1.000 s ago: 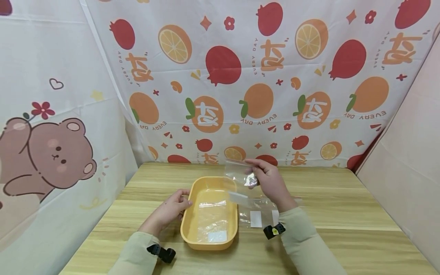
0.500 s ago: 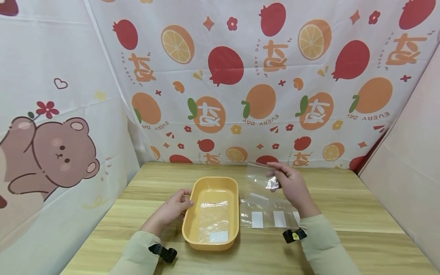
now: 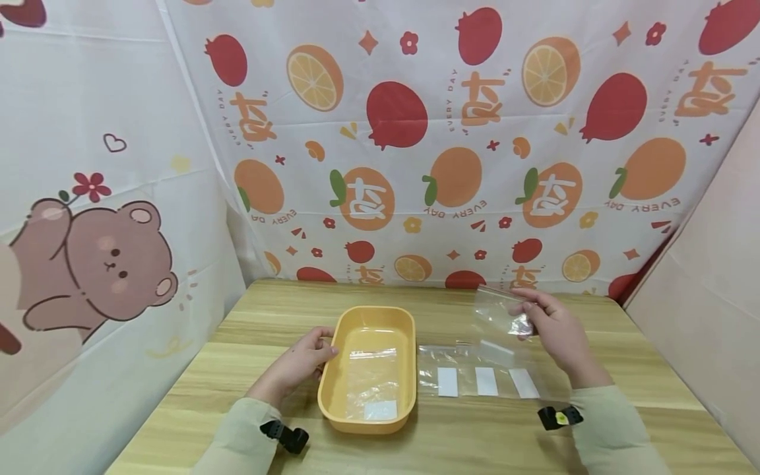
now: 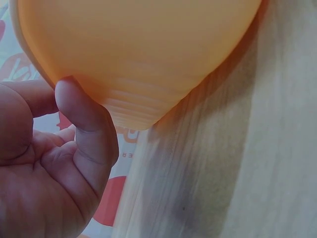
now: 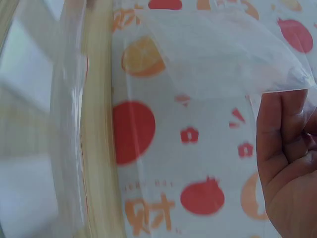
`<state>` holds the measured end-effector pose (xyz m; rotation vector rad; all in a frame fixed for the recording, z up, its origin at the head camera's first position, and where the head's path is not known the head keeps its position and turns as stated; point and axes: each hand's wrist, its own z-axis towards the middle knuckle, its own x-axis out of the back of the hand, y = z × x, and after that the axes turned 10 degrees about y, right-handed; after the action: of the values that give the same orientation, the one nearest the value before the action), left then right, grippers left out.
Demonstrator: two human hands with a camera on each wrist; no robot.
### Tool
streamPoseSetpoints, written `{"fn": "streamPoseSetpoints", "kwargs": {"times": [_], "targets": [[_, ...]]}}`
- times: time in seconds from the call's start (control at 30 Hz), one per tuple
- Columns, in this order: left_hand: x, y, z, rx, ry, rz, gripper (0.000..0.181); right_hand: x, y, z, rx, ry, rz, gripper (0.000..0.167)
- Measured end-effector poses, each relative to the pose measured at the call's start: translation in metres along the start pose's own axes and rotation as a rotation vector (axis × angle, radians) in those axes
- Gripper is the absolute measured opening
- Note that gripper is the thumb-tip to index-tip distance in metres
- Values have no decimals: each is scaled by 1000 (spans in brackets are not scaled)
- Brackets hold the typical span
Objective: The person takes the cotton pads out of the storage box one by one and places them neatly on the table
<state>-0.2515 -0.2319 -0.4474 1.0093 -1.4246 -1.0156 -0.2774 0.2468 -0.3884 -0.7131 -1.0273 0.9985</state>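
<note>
My left hand (image 3: 299, 363) grips the left rim of a yellow plastic tray (image 3: 327, 396), its thumb and a finger also visible at the tray (image 4: 148, 59) in the left wrist view. Inside the tray lies a clear zip-lock bag (image 3: 373, 376) with a white label. To the right, my right hand (image 3: 558, 330) pinches another clear zip-lock bag (image 3: 495, 313) by its upper right part, holding it above the table. In the right wrist view this bag (image 5: 213, 54) spreads out from the fingers (image 5: 270, 124). Its contents, if any, cannot be made out.
Several clear bags (image 3: 466, 359) with white labels lie in a row on the wooden table (image 3: 475, 442), just right of the tray, partly overlapping. A fruit-printed cloth (image 3: 392, 191) hangs behind the table; a bear-printed cloth (image 3: 119, 264) hangs at the left.
My right hand has carried its bag to the right, from over the tray's right edge to above the right end of the bag row. My left hand has stayed on the tray.
</note>
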Motion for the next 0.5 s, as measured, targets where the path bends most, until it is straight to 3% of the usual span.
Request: {"fn": "streamPoseSetpoints", "kwargs": {"times": [0.23, 0.5], "targets": [[-1, -1, 2, 4, -6, -9, 42, 47, 16, -10, 12, -24, -50, 35], [0, -2, 1, 4, 0, -8, 42, 92, 31, -25, -56, -159, -114, 40]]}}
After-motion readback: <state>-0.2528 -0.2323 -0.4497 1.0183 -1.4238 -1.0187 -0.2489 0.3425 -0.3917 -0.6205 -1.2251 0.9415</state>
